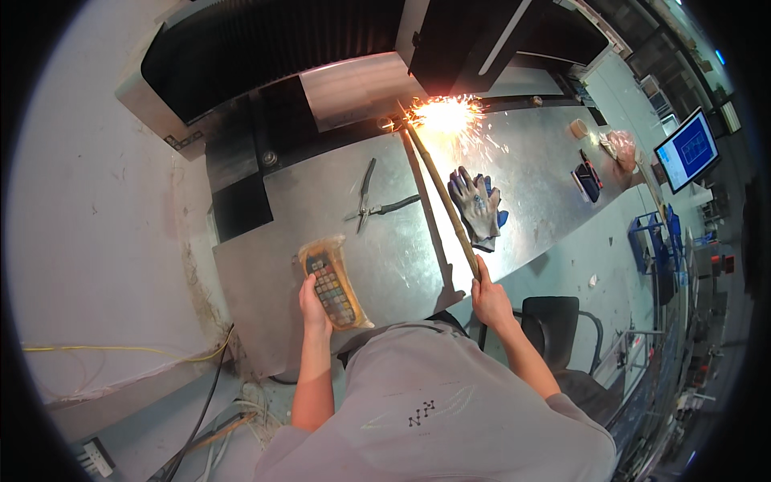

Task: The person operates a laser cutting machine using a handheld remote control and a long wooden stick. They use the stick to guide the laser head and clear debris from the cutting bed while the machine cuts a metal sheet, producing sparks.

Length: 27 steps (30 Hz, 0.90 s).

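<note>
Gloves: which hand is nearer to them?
Right. The right hand, gripping the stick, is just below the gloves in the picture; the left hand, holding the remote, is farther off, to their lower left.

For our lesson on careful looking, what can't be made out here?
All in the head view:
Fingers of the left hand: mostly hidden behind the wrapped keypad.
Far tip of the pole: unclear in the glare of the sparks.
Details on the monitor: too small.

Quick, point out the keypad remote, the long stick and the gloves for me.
Keypad remote (332, 291): head view, on the middle of its buttons.
Long stick (443, 193): head view, about halfway along its shaft.
Gloves (480, 210): head view, on the pale fabric.
</note>
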Each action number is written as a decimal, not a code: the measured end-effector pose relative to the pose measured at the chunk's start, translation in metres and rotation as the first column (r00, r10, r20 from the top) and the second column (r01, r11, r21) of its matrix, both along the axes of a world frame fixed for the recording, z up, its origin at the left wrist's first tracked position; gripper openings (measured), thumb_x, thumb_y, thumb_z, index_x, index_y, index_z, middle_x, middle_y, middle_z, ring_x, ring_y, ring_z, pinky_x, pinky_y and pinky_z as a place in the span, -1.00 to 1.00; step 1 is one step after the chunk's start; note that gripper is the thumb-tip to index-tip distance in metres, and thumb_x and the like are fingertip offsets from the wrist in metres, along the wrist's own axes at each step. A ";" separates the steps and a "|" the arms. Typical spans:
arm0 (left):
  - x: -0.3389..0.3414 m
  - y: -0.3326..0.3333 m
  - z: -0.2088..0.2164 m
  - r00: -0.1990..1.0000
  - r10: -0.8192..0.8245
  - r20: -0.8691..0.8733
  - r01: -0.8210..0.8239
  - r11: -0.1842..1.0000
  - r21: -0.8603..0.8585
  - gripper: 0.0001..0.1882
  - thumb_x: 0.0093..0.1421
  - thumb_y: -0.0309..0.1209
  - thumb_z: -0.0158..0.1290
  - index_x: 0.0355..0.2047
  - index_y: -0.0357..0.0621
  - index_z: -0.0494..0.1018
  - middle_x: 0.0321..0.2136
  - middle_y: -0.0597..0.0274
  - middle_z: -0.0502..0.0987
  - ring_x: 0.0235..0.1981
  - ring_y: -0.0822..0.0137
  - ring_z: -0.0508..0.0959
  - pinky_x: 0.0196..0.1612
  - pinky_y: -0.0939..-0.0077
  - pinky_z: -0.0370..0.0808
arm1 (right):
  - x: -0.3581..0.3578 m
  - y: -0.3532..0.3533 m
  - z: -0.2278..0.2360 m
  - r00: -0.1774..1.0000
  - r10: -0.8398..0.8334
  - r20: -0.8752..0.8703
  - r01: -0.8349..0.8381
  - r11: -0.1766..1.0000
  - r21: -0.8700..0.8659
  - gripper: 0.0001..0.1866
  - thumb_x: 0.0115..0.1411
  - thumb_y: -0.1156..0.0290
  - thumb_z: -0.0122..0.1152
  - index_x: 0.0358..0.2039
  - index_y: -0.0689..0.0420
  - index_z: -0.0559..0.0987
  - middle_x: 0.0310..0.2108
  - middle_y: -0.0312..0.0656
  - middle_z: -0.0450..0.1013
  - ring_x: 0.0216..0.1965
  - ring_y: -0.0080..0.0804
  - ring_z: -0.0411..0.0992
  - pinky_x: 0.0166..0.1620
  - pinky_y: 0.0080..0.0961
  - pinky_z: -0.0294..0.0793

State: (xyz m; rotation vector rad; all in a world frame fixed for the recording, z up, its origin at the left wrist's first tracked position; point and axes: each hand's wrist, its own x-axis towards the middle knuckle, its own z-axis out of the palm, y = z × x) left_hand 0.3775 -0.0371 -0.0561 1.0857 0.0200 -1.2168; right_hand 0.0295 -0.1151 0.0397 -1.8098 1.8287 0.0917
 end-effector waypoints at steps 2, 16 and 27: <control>0.000 -0.001 0.001 1.000 -0.007 -0.017 0.007 1.000 0.002 -0.66 0.44 -0.25 -0.16 -0.07 -0.23 0.49 -0.20 0.19 0.60 -0.20 0.35 0.62 -0.10 0.37 0.58 | -0.001 -0.001 -0.001 1.000 0.012 0.001 -0.012 1.000 -0.018 -0.33 0.44 0.26 -0.15 0.49 -0.09 -0.08 -0.41 0.34 0.54 -0.31 0.41 0.52 -0.12 0.23 0.45; 0.002 0.001 -0.002 1.000 0.016 0.013 -0.016 1.000 0.015 -0.64 0.43 -0.24 -0.15 -0.02 -0.25 0.49 -0.16 0.19 0.61 -0.18 0.34 0.62 -0.08 0.37 0.57 | 0.009 -0.042 -0.020 0.997 0.080 0.009 -0.079 0.991 -0.105 -0.31 0.43 0.29 -0.14 0.49 -0.07 -0.12 -0.43 0.38 0.53 -0.37 0.45 0.50 -0.19 0.28 0.46; -0.007 0.011 -0.001 0.999 0.023 0.030 -0.024 0.999 0.029 -0.65 0.42 -0.25 -0.13 -0.04 -0.25 0.51 -0.20 0.20 0.61 -0.20 0.34 0.62 -0.11 0.37 0.58 | 0.034 -0.119 -0.043 0.978 0.189 0.091 -0.155 0.943 -0.293 -0.32 0.40 0.29 -0.10 0.46 0.08 -0.02 -0.44 0.35 0.54 -0.37 0.39 0.51 -0.20 0.24 0.47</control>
